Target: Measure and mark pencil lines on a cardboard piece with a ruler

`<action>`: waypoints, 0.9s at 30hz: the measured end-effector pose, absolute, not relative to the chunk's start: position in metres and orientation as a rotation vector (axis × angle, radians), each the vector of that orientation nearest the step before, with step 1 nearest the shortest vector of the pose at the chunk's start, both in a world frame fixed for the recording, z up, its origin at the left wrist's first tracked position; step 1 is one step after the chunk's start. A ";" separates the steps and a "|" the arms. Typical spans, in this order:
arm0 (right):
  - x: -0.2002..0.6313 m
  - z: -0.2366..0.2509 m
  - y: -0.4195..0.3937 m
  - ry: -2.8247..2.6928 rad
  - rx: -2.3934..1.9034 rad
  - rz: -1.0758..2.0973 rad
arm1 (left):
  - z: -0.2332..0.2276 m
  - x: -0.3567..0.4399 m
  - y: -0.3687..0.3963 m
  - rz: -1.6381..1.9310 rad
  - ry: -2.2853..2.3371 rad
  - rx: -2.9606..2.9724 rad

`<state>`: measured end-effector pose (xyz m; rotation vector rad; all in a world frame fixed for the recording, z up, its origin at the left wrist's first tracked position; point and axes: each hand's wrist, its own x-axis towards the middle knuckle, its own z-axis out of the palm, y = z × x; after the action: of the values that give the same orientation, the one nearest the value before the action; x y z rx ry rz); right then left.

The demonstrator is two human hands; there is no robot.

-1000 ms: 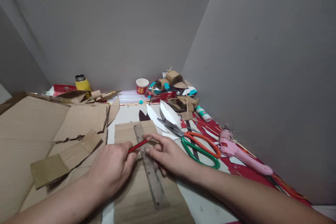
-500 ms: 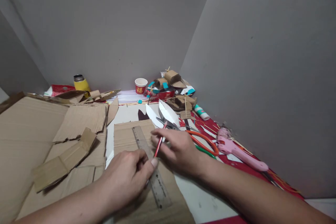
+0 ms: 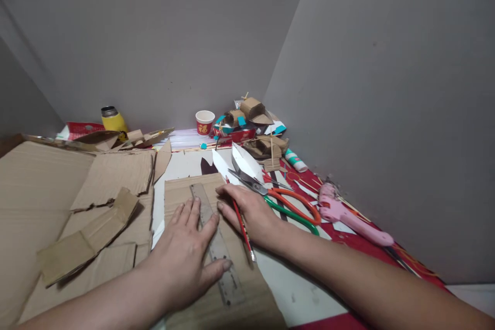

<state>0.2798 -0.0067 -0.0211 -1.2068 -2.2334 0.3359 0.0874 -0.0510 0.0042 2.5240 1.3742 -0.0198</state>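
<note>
Your left hand [image 3: 185,255], fingers spread flat, pins ruler [image 3: 214,245] on cardboard sheet [image 3: 181,193]. Right hand [image 3: 251,214] pinches red pencil [image 3: 240,221] beside ruler. Risk: ruler pivots under uneven pressure, line skews.

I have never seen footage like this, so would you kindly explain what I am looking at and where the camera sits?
The camera is worn on a person's head, looking forward and down at their own bare hands. The left hand lies flat on a metal ruler, pressing it onto a cardboard sheet. The right hand holds a red pencil beside the ruler. To the right lie scissors and a pink glue gun; a paper cup and cardboard scraps sit by the wall.
</note>
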 end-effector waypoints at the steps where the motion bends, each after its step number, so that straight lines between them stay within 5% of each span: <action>1: 0.280 -0.023 -0.006 -2.260 -1.210 0.320 | 0.004 0.084 -0.049 -0.017 1.361 2.530; 27: 0.285 -0.019 0.004 -1.996 -1.298 0.516 | 0.002 0.084 -0.023 -0.158 1.270 2.650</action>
<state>0.2851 0.0038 -0.0189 -1.2982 -1.9956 0.5156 0.0844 -0.0235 0.0021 2.6504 1.2705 -0.1578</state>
